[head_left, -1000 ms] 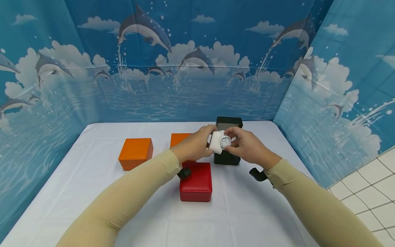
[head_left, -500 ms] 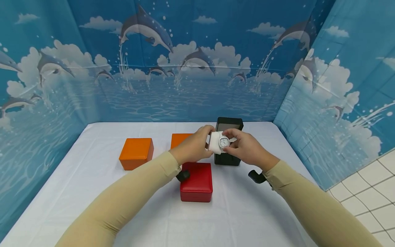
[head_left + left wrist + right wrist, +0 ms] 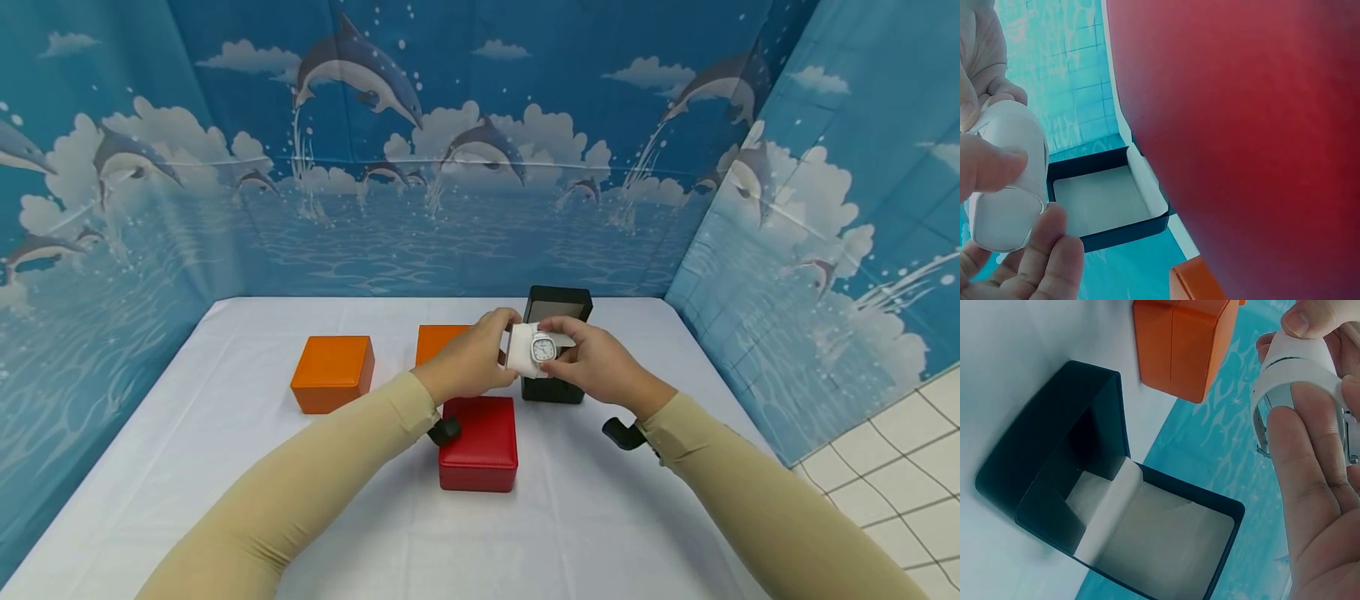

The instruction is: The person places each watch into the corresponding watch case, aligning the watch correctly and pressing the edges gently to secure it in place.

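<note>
In the head view a white wristwatch (image 3: 543,349) sits against the right side of a white watch pillow (image 3: 519,348), both raised in front of the open black watch box (image 3: 553,390). My left hand (image 3: 471,354) grips the pillow, its thumb (image 3: 994,165) across one side and fingers curled beneath. With thumb and fingers my right hand (image 3: 603,362) holds the watch by its case. The right wrist view shows the white strap (image 3: 1297,374) arched over the pillow's end, its buckle end hanging loose and two right fingers (image 3: 1310,456) inside the loop. Pale lining shows inside the box.
A shut red box (image 3: 480,437) stands in front of the hands, under the left wrist. One orange box (image 3: 332,367) sits to the left; another orange box (image 3: 438,340) is partly hidden behind my left hand. A white cloth (image 3: 375,533) covers the table, with a dolphin-print curtain (image 3: 480,225) behind.
The watch has shifted slightly left and down against the pillow, my right hand moving with it. A white strap end now shows beside the right fingers. My left hand keeps its grip.
</note>
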Tool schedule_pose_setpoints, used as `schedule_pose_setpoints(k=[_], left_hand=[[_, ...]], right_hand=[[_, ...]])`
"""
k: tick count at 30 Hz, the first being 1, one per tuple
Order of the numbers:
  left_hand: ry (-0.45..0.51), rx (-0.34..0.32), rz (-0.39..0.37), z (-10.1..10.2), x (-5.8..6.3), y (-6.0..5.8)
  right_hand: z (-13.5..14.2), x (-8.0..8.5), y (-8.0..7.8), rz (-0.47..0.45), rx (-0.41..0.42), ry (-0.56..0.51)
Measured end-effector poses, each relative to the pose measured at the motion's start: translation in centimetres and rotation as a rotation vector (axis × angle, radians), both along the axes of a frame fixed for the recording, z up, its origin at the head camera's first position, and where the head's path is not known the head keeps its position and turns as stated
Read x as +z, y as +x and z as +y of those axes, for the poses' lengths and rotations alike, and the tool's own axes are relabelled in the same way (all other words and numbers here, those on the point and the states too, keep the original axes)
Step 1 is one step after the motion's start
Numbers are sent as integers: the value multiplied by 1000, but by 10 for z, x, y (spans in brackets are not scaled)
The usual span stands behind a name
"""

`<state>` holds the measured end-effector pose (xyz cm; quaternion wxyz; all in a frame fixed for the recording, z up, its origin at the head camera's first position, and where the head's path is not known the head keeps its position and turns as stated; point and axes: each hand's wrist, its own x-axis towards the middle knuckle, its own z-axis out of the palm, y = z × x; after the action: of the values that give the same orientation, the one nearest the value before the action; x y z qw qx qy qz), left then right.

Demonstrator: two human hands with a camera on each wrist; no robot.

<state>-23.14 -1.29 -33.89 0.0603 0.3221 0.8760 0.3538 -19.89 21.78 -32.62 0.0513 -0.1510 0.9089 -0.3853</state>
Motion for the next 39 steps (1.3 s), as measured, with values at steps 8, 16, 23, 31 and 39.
schedule_pose_setpoints(k=[8,16,23,31,39], left_hand=[[20,-3,-11,2,-1,0],[35,-3,-11,2,-2,1],[44,-9,-23,2,-2,-1],[89,5,-44,0,-3,0],[108,20,-74,0,-3,1]], right_hand=[[1,-4,-1,-4,8,-4],[1,-3,1,14,17,-2],[3,-3,0,12,33,-9],[4,-3,0,4,41,13],[3,-2,1,6,37,37]])
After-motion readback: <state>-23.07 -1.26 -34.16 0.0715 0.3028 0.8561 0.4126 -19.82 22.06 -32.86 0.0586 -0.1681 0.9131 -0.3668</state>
